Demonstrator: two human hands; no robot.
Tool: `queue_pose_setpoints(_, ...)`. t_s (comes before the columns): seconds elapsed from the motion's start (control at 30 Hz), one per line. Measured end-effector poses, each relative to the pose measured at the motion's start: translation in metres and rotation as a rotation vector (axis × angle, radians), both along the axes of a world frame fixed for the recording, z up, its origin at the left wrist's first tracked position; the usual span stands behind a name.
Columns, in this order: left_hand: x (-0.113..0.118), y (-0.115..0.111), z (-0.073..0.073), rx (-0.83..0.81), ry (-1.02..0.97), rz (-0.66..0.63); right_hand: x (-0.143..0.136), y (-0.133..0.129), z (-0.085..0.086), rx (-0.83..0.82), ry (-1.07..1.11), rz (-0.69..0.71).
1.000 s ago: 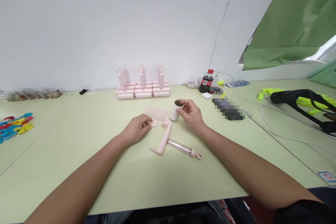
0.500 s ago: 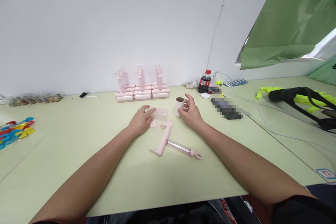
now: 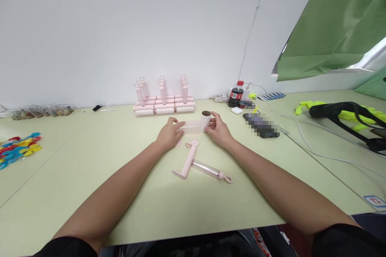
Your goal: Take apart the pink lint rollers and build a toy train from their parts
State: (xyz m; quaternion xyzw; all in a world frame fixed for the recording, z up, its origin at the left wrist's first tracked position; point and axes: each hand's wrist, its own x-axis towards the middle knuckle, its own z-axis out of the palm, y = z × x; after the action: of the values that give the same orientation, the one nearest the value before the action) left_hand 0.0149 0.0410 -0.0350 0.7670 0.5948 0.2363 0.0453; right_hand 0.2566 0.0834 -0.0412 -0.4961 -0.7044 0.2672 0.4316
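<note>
Working near to far: closest on the tabletop (image 3: pixel 169 209) is the pink handle (image 3: pixel 189 162), lying loose with its clear tube (image 3: pixel 208 169) sticking out to the right, no hand on it. Just past it there's a little pink disc (image 3: pixel 178 143), mostly tucked by the left hand (image 3: pixel 169 134). That hand's grip looks narrow, thumb and finger on the left end of a clear plastic piece (image 3: pixel 192 127). The right hand (image 3: pixel 219 131) has its grip around the white paper roll (image 3: pixel 205 121), upright, right at the plastic's other end; can't tell if they actually touch. I'd call this step handling roll and plastic side by side. Next move probably calls for a steady left hold and a light right one, so the roll doesn't squash. Way back by the wall: a bunch of pink rollers (image 3: pixel 164 107), plus a cola bottle (image 3: pixel 236 95).
</note>
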Motion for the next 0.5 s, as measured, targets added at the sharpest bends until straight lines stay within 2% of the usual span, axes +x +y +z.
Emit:
queue_pose_setpoints(0.1, -0.001, 0.003, 0.003, -0.025, -0.011, -0.027, 0.0, -0.001, 0.003, 0.019, -0.056, -0.066)
queue_pose_setpoints(0.2, -0.005, -0.008, 0.012, -0.037, -0.042, 0.019, 0.0, -0.01, 0.01, 0.069, -0.083, -0.131)
queue_pose_setpoints(0.27, -0.011, -0.021, 0.02, -0.073, -0.06, 0.043, -0.002, -0.02, 0.017, 0.134, -0.139, -0.027)
queue_pose_setpoints(0.33, -0.018, -0.035, 0.027, -0.167, -0.08, -0.034, -0.006, -0.031, 0.022, 0.167, -0.248, 0.197)
queue_pose_setpoints(0.4, -0.024, -0.046, 0.03, -0.245, -0.109, -0.129, -0.009, -0.04, 0.024, 0.126, -0.389, 0.386)
queue_pose_setpoints(0.5, -0.027, -0.05, 0.027, -0.274, -0.128, -0.189, -0.014, -0.046, 0.025, 0.044, -0.596, 0.433)
